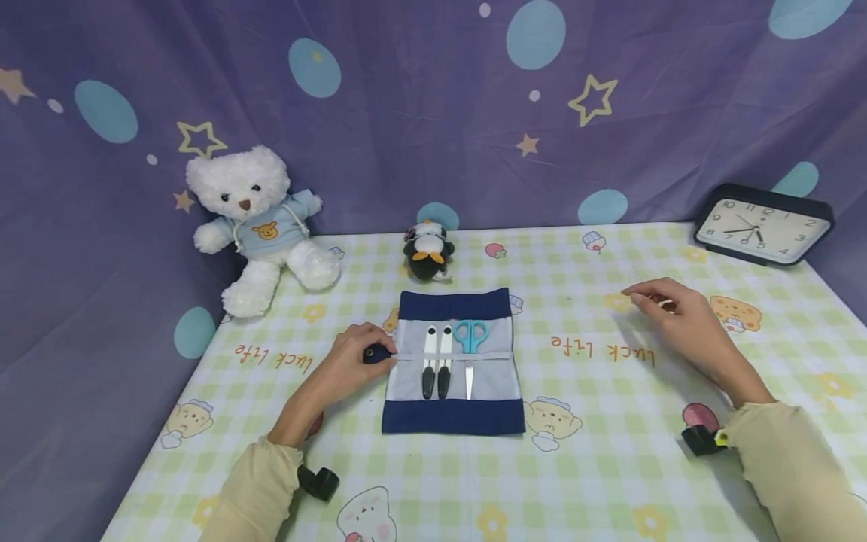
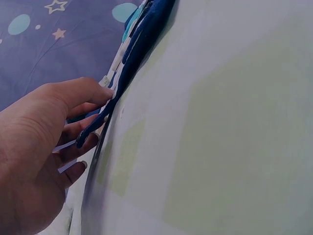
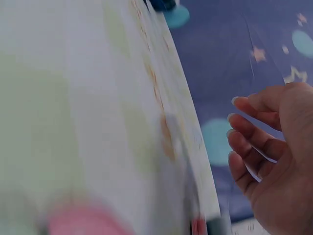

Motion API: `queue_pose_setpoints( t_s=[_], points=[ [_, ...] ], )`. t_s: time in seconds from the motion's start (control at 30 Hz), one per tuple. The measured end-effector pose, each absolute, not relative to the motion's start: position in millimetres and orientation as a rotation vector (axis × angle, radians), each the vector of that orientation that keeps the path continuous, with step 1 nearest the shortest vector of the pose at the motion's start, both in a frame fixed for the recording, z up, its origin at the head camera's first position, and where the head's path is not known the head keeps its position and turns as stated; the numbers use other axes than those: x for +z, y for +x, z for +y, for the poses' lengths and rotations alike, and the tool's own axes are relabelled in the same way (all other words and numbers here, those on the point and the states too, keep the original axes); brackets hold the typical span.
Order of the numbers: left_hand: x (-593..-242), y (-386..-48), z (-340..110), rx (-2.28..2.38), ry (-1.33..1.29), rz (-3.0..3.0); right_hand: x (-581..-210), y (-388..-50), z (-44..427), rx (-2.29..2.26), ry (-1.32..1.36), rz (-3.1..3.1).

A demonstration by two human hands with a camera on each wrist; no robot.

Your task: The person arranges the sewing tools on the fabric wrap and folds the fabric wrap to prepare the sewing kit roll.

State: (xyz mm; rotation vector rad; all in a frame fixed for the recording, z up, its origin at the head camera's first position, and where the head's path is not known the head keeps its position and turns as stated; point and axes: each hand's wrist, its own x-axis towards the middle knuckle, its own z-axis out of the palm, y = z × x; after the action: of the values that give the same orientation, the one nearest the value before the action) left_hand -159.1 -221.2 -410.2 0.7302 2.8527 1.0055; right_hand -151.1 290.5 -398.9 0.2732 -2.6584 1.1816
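An unfolded navy and grey fabric tool pouch (image 1: 454, 418) lies flat in the middle of the table. Under its grey band sit two white tools with black tips (image 1: 430, 350) side by side and a pair of scissors (image 1: 471, 335) with turquoise handles. At the pouch's left edge, my left hand (image 1: 352, 354) pinches a navy tab (image 1: 376, 354) with a snap. The left wrist view shows the tab (image 2: 93, 128) between thumb and fingers. Off to the right, my right hand (image 1: 684, 320) hovers over the cloth, fingers loosely bent, holding nothing.
A white teddy bear (image 1: 260, 218) sits at the back left. Behind the pouch lies a small penguin plush (image 1: 429, 250), and a black-framed clock (image 1: 764, 226) stands at the back right. A checked cloth (image 1: 609, 467) covers the table; a purple curtain (image 1: 420, 135) hangs behind.
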Motion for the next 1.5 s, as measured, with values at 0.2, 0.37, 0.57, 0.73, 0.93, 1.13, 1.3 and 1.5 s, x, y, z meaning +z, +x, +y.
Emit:
queue_pose_setpoints(
  t_s=[0.2,0.37,0.57,0.73,0.93,1.13,1.3,1.5],
  points=[
    [-409,-160,-220,0.985,0.752,2.862,-404,-137,328,1.154,0.103,-2.641],
    [-405,-160,-216,0.936,0.779,2.884,-408,-130,348,1.182,0.028,-2.579],
    [-397,-161,-205,0.931,0.842,2.880,-414,-128,363,1.177,-0.044,-2.567],
    [-392,-161,-184,0.965,0.928,2.845,-420,-131,369,1.132,-0.083,-2.618],
    [-392,-164,-155,0.983,1.048,2.801,-427,-134,373,1.121,-0.063,-2.683],
    [-393,-168,-132,0.915,1.083,2.771,-432,-135,373,1.111,-0.047,-2.694],
    [-396,-169,-120,0.869,1.090,2.741,-433,-136,372,1.073,-0.066,-2.722],
    [-400,-171,-106,0.797,1.190,2.731,-434,-135,374,1.042,-0.066,-2.722]
  ],
)
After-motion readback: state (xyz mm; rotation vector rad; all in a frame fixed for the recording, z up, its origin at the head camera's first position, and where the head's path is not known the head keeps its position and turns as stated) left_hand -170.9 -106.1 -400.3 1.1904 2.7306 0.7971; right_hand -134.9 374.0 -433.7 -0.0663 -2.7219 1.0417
